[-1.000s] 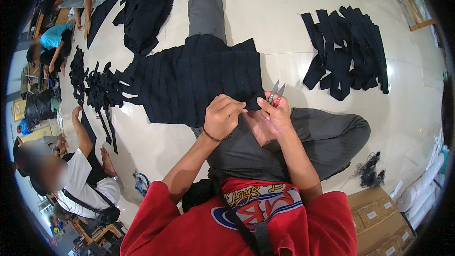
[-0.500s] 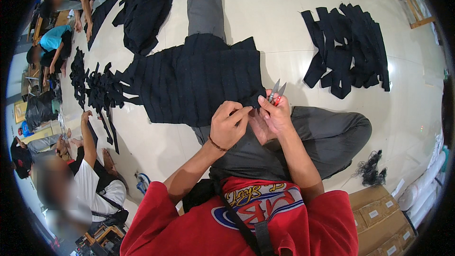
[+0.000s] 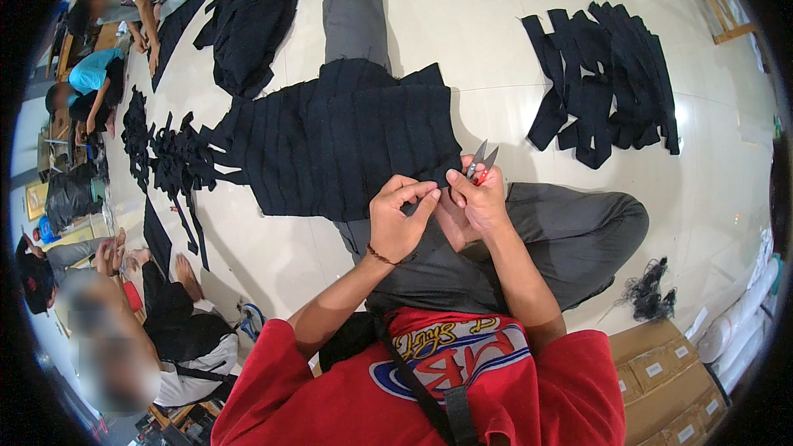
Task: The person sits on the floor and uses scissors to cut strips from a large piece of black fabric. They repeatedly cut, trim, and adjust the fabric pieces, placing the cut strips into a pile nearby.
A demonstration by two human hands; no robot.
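Observation:
Across my outstretched leg lies a large black cloth with several sewn-looking bands running along it. My left hand is at its near right corner, thumb and forefinger pinched together. What is between those fingertips, if anything, is too small to make out. Close beside it, my right hand holds a pair of thread snips with red on the handle. Their blades point up, away from me, and stand apart at the tips. The right thumb rests at the cloth's corner.
Black fabric strips lie on the tiled floor to the right. A black cloth heap and tangled black strips are at left. Black thread scraps lie near a cardboard box. Several people sit along the left side.
My left hand's fingers have shifted slightly and still pinch at the corner. The right hand keeps the snips nearly in place. The person at lower left has drawn an arm back from the black strips.

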